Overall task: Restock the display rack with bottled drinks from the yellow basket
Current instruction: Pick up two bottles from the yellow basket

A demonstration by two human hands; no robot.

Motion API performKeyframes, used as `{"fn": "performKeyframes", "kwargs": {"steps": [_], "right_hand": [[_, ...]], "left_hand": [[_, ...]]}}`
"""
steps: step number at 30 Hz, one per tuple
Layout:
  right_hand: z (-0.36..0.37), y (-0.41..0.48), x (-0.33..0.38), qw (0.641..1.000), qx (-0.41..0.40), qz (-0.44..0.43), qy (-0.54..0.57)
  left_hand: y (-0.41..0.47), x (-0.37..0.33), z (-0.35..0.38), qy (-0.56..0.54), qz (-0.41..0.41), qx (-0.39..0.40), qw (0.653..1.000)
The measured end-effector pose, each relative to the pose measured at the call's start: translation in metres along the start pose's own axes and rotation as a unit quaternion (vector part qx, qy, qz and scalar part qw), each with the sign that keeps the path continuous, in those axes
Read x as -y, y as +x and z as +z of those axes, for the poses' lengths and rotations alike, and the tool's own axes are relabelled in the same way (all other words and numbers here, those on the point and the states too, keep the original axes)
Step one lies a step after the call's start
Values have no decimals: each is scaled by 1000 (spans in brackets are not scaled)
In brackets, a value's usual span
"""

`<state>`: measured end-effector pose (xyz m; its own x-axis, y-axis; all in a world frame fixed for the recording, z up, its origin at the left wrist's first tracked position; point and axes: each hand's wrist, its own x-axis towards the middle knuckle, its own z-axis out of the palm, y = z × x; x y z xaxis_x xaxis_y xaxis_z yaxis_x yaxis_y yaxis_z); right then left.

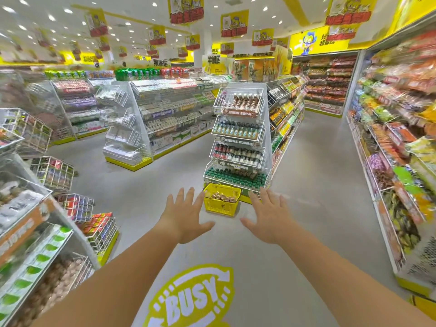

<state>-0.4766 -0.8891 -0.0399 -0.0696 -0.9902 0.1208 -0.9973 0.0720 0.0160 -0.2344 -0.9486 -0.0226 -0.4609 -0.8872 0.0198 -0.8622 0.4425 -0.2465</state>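
At display rack [238,135] foot | yellow basket [220,206] lies crosswise | left hand [184,217], right hand [269,217]: fingers [189,197] spread

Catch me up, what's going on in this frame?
A person stands in a shop aisle with both arms stretched forward. The left hand and right hand are open, fingers spread, holding nothing. Ahead, the yellow basket sits on the floor at the foot of the white wire display rack, with bottles inside. All four rack tiers hold bottles. No bottle is in hand yet.
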Motion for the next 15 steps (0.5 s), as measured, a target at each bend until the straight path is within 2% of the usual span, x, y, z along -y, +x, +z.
{"fn": "performKeyframes", "kwargs": {"steps": [6, 8, 15], "right_hand": [[32, 146, -12, 1000, 6, 1, -7], [41, 193, -18, 1000, 16, 4, -4], [54, 364, -46, 999, 7, 33, 14]], "left_hand": [[149, 42, 38, -5, -15, -15, 1000], [197, 57, 45, -11, 2, -12, 1000], [375, 114, 39, -28, 21, -21, 999]]}}
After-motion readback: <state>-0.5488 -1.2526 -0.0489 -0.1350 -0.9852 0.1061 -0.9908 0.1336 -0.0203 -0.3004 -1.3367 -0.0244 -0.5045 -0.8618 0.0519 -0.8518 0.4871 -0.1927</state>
